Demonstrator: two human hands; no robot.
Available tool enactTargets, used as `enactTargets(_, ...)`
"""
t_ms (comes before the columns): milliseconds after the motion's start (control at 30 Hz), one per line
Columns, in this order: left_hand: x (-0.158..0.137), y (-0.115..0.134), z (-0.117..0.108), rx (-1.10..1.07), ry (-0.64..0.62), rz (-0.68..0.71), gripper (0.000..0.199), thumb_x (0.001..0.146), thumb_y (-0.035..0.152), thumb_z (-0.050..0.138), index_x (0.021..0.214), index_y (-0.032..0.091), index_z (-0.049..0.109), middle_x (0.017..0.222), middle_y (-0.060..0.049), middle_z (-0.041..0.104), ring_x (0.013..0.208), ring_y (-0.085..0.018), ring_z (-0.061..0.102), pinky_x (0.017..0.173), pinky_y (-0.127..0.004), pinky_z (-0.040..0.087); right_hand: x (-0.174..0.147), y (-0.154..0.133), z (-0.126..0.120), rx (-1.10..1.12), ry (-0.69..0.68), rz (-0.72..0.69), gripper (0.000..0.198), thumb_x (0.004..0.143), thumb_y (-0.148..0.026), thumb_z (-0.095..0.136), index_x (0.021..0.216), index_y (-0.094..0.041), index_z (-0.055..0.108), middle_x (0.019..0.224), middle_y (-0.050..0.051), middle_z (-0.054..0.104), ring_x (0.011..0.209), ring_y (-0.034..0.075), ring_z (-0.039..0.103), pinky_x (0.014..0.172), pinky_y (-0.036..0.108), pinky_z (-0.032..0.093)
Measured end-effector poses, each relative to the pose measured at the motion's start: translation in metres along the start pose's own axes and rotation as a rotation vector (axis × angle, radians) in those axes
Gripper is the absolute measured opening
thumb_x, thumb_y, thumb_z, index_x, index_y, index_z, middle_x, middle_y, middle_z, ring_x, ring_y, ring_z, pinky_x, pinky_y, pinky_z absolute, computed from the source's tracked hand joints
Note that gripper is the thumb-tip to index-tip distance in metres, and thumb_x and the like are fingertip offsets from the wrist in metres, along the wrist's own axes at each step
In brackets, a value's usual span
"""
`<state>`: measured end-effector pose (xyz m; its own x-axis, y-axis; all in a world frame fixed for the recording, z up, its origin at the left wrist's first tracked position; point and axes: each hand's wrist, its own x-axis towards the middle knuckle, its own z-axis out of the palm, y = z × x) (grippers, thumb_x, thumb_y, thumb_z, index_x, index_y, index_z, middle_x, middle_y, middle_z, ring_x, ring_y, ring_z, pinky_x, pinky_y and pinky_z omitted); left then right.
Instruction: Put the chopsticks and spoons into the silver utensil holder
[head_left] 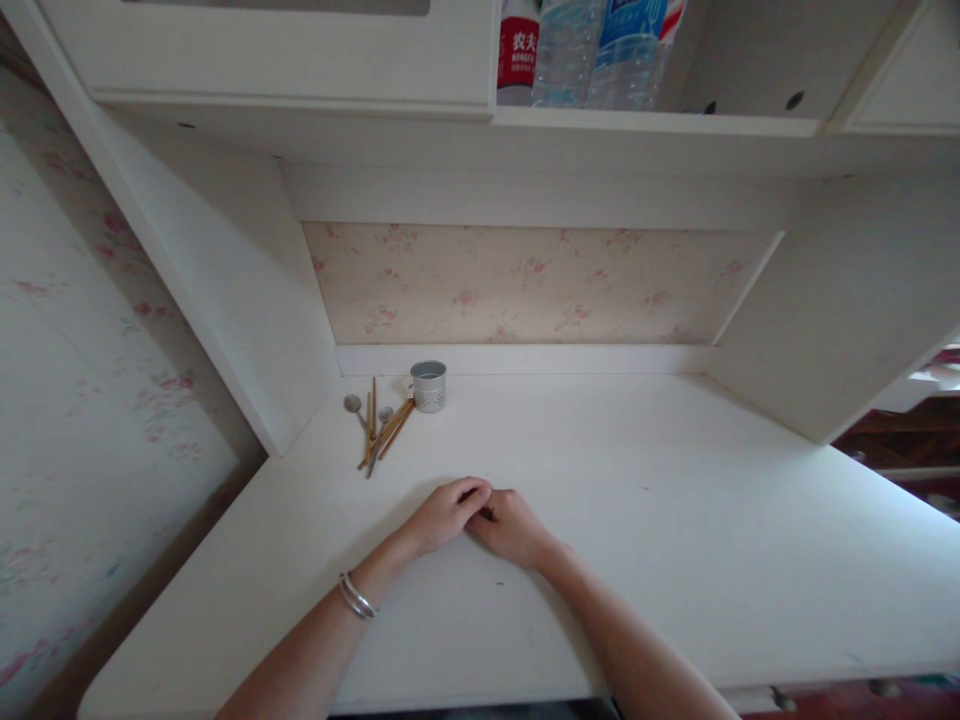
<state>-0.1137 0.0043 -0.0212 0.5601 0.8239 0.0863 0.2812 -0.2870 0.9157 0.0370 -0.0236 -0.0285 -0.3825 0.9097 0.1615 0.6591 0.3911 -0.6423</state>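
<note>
My left hand and my right hand rest together on the white desk, fingers curled and touching each other. Neither shows an object in it, though the inner fingers are partly hidden. Beyond them, to the left, lies a loose pile of several chopsticks. Two spoons are among these: one spoon points its bowl to the back left, and another spoon lies across the middle. A grey metal cutlery holder with small holes stands upright just right of the pile.
White side panels enclose the desk left and right, with an overhead cabinet above. Several plastic bottles stand on its open shelf. A floral wallpaper strip runs along the back. The desk's front edge is near my forearms.
</note>
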Motion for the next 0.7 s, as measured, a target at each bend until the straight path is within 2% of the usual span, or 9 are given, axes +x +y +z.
enactTargets(700, -0.0011, 0.0016, -0.0002, -0.017, -0.001, 0.0, 0.043, 0.089, 0.051, 0.045, 0.105, 0.018, 0.067, 0.103, -0.005, 0.07, 0.098, -0.02, 0.061, 0.09, -0.03, 0.045, -0.0001, 0.0023, 0.0012, 0.01, 0.016, -0.013, 0.021, 0.083, -0.019, 0.047, 0.09, -0.017, 0.068, 0.08, 0.003, 0.072, 0.072, 0.016, 0.065, 0.061, 0.021, 0.04)
